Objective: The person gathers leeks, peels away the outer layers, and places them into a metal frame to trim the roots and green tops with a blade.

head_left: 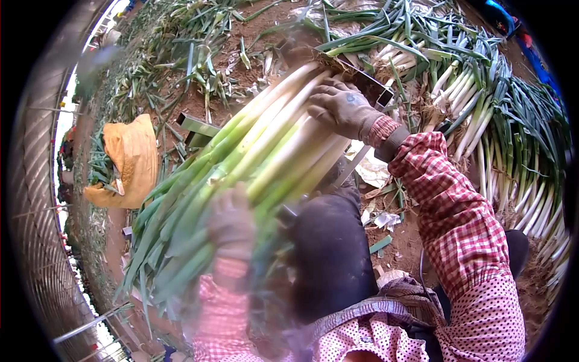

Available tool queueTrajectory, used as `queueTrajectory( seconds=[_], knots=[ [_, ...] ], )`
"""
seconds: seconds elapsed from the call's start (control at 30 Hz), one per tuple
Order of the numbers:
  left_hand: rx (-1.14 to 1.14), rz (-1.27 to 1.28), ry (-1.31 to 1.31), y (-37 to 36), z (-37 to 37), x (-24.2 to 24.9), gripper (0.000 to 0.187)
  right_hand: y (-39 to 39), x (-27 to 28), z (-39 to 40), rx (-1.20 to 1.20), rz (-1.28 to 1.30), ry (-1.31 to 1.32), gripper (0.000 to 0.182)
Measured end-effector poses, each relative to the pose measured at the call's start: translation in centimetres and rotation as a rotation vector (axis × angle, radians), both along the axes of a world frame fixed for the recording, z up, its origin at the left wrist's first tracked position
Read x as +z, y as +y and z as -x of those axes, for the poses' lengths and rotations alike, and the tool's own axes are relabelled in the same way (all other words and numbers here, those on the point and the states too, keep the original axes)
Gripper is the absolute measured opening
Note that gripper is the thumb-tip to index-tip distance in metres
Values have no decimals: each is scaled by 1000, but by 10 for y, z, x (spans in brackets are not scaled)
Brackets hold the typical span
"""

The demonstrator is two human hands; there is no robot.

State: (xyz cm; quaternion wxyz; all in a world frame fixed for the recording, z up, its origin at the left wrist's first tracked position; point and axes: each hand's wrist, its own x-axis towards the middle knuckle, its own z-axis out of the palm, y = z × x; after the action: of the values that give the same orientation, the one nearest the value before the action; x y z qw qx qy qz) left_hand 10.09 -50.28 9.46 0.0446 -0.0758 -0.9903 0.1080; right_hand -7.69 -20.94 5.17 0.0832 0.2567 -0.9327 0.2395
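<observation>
A large bunch of leeks [271,139] lies slantwise in front of me, white root ends at the upper right, green leaves fanned out at the lower left. My right hand [342,107], in a brownish glove, rests on the white stalks near the roots, fingers bent over them. My left hand [232,222], also gloved, is over the green part of the bunch and smeared by motion; whether it touches the leaves is unclear. Beneath the bunch, a metal frame [199,127] shows at the left, with its square tube end by my right wrist.
More leeks [522,142] lie in a long row at the right. A yellow-orange cloth or bag [134,158] is on the left. Loose leaves [181,48] litter the soil behind. My dark-clad knee [332,253] is below the bunch. A ribbed wall [45,181] runs along the far left.
</observation>
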Motion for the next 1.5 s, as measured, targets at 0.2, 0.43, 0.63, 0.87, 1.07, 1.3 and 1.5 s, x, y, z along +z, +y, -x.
queueTrajectory(
  seconds=[0.2,0.43,0.63,0.87,1.07,1.3,1.5],
  knots=[
    [-142,-52,-59,14,-7,14,60,8,-45,0,53,329,133,21],
    [-15,74,-139,20,5,4,71,-18,-58,6,-142,111,158,38],
    [2,27,-79,28,-4,9,66,-3,-21,-2,-72,56,93,34],
    [8,-29,-21,27,-5,6,52,-59,-3,52,24,-153,-263,64],
    [-19,-5,8,20,-2,1,46,-77,1,66,-5,-208,-259,58],
    [-61,-37,266,13,5,-11,34,-77,-9,61,-39,-26,-158,43],
    [166,88,232,5,-30,38,97,-76,-26,57,-83,85,-12,45]
  ],
)
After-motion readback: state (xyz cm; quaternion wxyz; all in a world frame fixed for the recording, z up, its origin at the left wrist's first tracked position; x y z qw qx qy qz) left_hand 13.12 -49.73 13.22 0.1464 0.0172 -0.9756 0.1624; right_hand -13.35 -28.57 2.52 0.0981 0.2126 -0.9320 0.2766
